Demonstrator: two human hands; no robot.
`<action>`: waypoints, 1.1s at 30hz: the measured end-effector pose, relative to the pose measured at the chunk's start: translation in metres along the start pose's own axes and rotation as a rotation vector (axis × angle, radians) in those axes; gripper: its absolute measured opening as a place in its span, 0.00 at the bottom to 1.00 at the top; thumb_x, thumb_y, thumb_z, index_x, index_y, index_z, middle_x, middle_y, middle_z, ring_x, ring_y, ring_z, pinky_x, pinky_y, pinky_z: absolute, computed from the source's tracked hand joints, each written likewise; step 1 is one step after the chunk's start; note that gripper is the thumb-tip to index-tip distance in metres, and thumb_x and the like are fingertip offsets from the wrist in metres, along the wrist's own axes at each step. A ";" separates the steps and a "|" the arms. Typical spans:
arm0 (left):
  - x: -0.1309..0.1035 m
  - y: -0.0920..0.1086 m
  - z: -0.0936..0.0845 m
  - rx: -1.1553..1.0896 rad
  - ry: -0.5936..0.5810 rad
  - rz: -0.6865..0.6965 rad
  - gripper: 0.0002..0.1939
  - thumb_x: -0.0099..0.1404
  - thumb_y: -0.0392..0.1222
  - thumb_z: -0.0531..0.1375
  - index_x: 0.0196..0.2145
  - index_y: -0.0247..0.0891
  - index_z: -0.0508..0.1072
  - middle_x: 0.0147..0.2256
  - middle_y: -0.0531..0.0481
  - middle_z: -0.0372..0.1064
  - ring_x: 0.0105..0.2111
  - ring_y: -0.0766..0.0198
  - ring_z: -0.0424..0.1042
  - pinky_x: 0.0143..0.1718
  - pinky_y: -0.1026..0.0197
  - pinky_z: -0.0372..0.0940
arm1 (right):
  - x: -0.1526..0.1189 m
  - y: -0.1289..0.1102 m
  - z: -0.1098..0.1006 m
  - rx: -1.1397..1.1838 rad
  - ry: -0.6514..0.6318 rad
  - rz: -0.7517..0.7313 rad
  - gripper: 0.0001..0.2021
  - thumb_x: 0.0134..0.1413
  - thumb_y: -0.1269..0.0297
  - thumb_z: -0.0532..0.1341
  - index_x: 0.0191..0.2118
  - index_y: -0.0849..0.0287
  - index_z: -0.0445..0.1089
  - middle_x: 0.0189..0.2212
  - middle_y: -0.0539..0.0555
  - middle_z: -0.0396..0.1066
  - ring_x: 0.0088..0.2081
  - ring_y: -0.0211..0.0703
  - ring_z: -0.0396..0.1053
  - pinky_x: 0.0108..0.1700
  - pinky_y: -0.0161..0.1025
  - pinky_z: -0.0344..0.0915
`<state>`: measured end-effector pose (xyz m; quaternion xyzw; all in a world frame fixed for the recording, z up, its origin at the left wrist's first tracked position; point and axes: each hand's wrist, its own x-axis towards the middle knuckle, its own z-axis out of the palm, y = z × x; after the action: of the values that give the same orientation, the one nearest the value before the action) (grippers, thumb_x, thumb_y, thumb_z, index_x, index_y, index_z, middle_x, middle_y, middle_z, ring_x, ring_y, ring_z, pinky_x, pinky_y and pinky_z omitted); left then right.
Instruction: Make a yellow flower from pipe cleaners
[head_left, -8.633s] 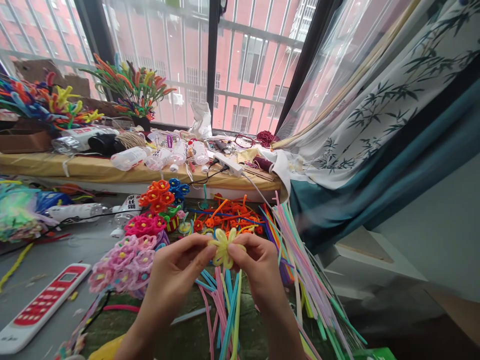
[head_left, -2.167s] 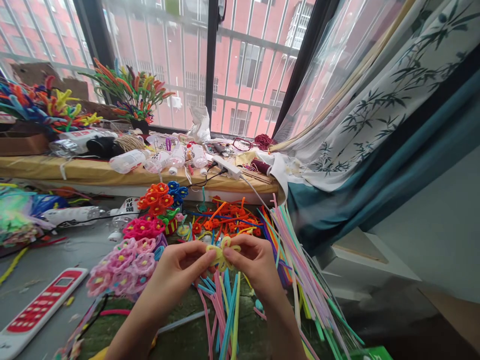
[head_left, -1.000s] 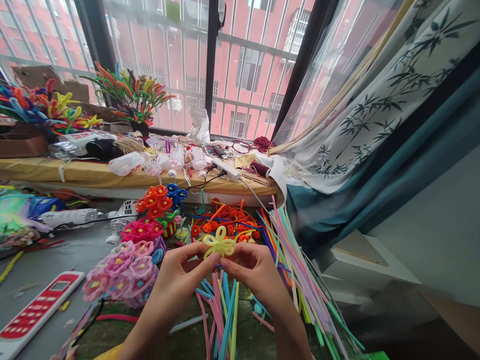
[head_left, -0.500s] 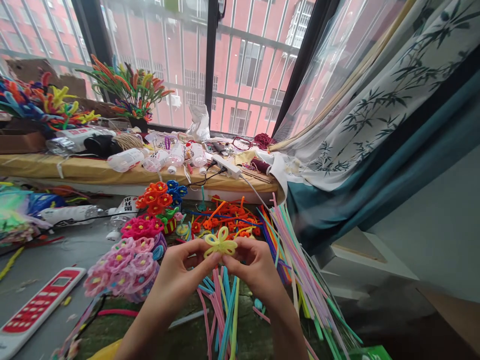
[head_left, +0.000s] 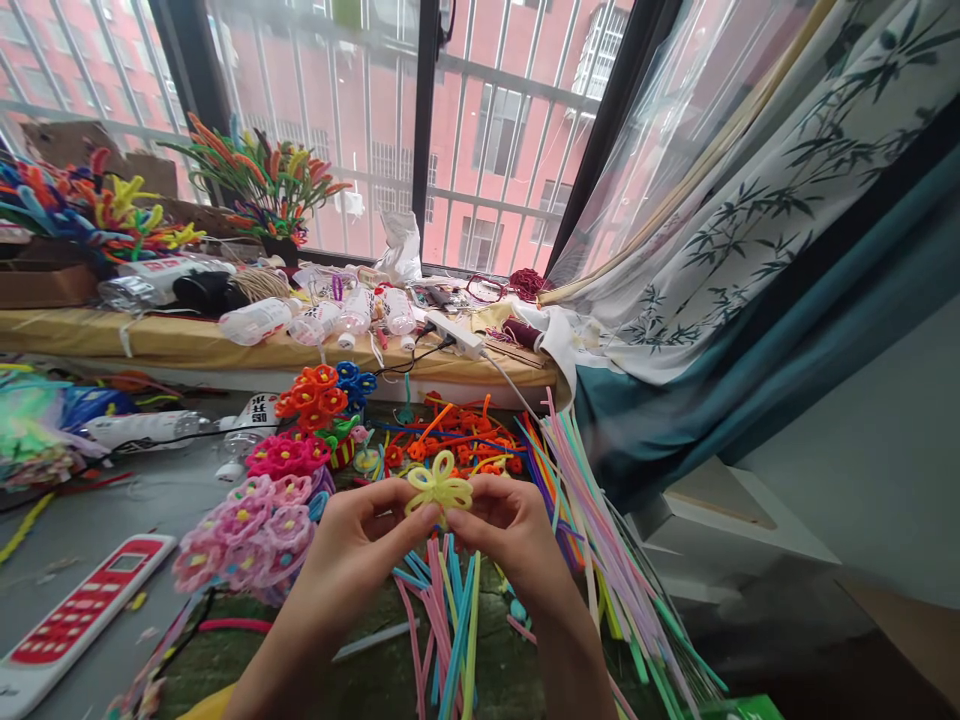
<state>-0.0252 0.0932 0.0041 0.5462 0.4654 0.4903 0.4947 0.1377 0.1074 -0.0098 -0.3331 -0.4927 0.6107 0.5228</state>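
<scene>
A yellow pipe-cleaner flower (head_left: 440, 484) with looped petals is held up over the table. My left hand (head_left: 373, 525) pinches it from the left, thumb at the lower petals. From the other side my right hand (head_left: 499, 520) pinches its right petals between thumb and fingers. Both thumbs come close together below the flower's centre. Below the hands lie loose pink, blue and yellow pipe cleaners (head_left: 452, 630). Pink pipe-cleaner flowers (head_left: 247, 535) stand left of my left hand.
Orange pipe-cleaner pieces (head_left: 465, 430) lie behind the hands. A long bundle of pastel pipe cleaners (head_left: 600, 520) runs along the right. A red and white remote-like device (head_left: 82, 610) lies at left. Bottles (head_left: 259, 320) and a power strip (head_left: 456, 335) are on the sill.
The yellow flower tilts slightly in my fingers and its petals shift a little. Both hands keep their pinch. The view has moved very slightly.
</scene>
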 end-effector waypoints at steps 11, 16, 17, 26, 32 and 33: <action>0.001 -0.007 0.003 0.149 -0.039 0.056 0.16 0.58 0.51 0.66 0.25 0.35 0.78 0.22 0.52 0.67 0.24 0.65 0.64 0.24 0.67 0.57 | 0.001 -0.004 -0.003 -0.075 -0.019 0.010 0.17 0.40 0.52 0.75 0.25 0.61 0.74 0.18 0.46 0.68 0.19 0.33 0.64 0.22 0.31 0.64; -0.003 -0.001 0.006 0.113 0.054 0.015 0.15 0.56 0.51 0.67 0.23 0.35 0.76 0.21 0.53 0.67 0.24 0.65 0.63 0.25 0.67 0.57 | 0.003 -0.004 0.000 -0.062 -0.036 -0.022 0.19 0.37 0.50 0.76 0.24 0.60 0.74 0.19 0.46 0.66 0.21 0.34 0.62 0.23 0.31 0.65; -0.004 0.001 0.006 0.109 0.063 0.011 0.15 0.56 0.51 0.67 0.23 0.35 0.76 0.22 0.53 0.67 0.24 0.65 0.64 0.25 0.67 0.58 | 0.003 -0.003 0.000 -0.057 -0.038 -0.026 0.19 0.37 0.50 0.76 0.24 0.60 0.74 0.19 0.46 0.66 0.21 0.34 0.62 0.23 0.31 0.65; 0.000 0.000 -0.001 0.204 -0.044 0.127 0.17 0.62 0.51 0.62 0.24 0.36 0.78 0.21 0.52 0.69 0.23 0.65 0.65 0.24 0.68 0.59 | 0.004 -0.001 -0.006 -0.108 -0.026 -0.022 0.19 0.41 0.48 0.74 0.25 0.60 0.74 0.18 0.46 0.67 0.19 0.34 0.63 0.22 0.31 0.61; 0.004 -0.006 -0.004 0.071 -0.088 0.008 0.14 0.60 0.50 0.66 0.27 0.36 0.80 0.21 0.51 0.73 0.19 0.68 0.65 0.19 0.69 0.57 | 0.006 0.004 -0.009 0.007 -0.003 -0.019 0.18 0.41 0.49 0.75 0.28 0.61 0.78 0.21 0.49 0.74 0.22 0.37 0.69 0.26 0.32 0.66; 0.004 -0.006 -0.003 0.031 -0.077 -0.018 0.13 0.60 0.50 0.66 0.28 0.36 0.79 0.21 0.51 0.74 0.19 0.68 0.65 0.18 0.69 0.56 | 0.006 0.004 -0.009 0.016 -0.005 0.008 0.18 0.38 0.50 0.76 0.29 0.61 0.78 0.22 0.50 0.75 0.23 0.37 0.70 0.27 0.32 0.67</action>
<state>-0.0281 0.0975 -0.0011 0.5681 0.4585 0.4573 0.5079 0.1435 0.1159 -0.0158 -0.3292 -0.4881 0.6174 0.5217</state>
